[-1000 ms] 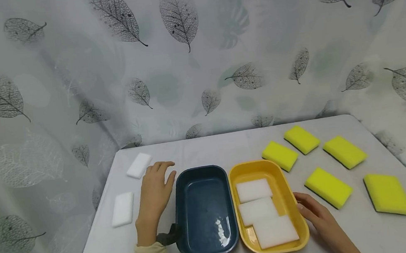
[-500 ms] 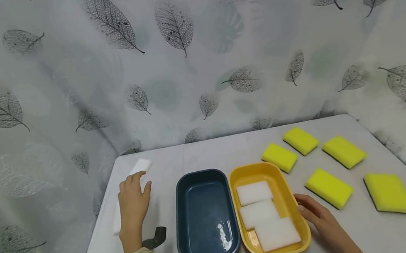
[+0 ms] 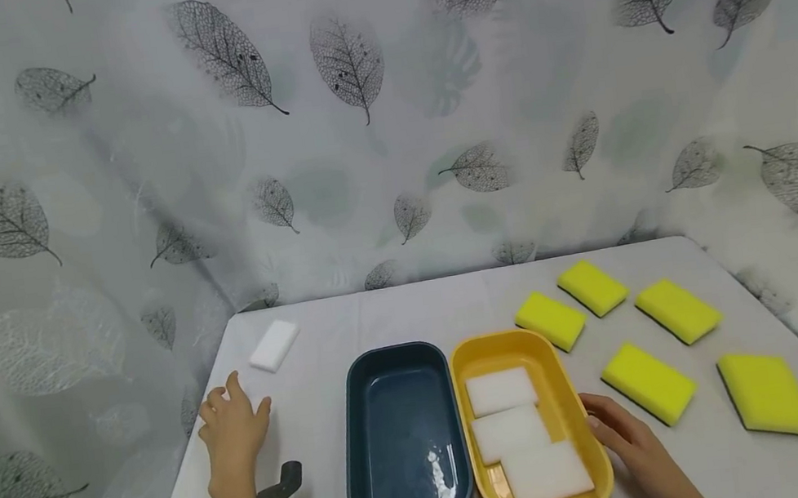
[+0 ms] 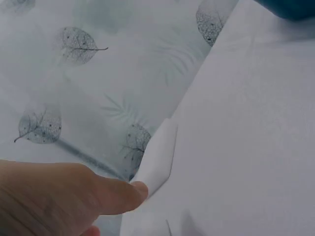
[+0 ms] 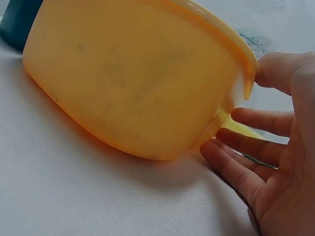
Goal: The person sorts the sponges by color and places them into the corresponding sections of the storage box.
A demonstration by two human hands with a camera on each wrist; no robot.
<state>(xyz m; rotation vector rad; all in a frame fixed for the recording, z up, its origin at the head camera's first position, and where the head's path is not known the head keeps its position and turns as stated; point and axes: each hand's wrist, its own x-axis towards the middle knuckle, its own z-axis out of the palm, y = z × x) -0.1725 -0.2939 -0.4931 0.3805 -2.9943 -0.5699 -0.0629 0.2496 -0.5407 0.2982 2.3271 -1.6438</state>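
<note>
My left hand (image 3: 233,432) is over the left side of the table with its fingers spread, hiding the near white sponge in the head view. In the left wrist view its thumb (image 4: 123,195) overlaps a white sponge (image 4: 160,152). Farther back lies the far white sponge (image 3: 274,345). My right hand (image 3: 631,440) rests against the right side of the yellow tray (image 3: 466,352), fingertips at its outer wall and thumb at the rim. Inside that tray are three white sponges, one of them the front sponge (image 3: 547,474).
The dark blue tray (image 3: 395,356) stands left of the yellow one, side against side. Several yellow sponges with dark undersides, such as the nearest right one (image 3: 769,394), lie on the right of the white table (image 3: 377,313). Leaf-printed curtains (image 3: 360,163) hang behind and beside it.
My left hand has moved left and toward the front, from beside the blue tray to over the near white sponge. The right hand stays at the yellow tray.
</note>
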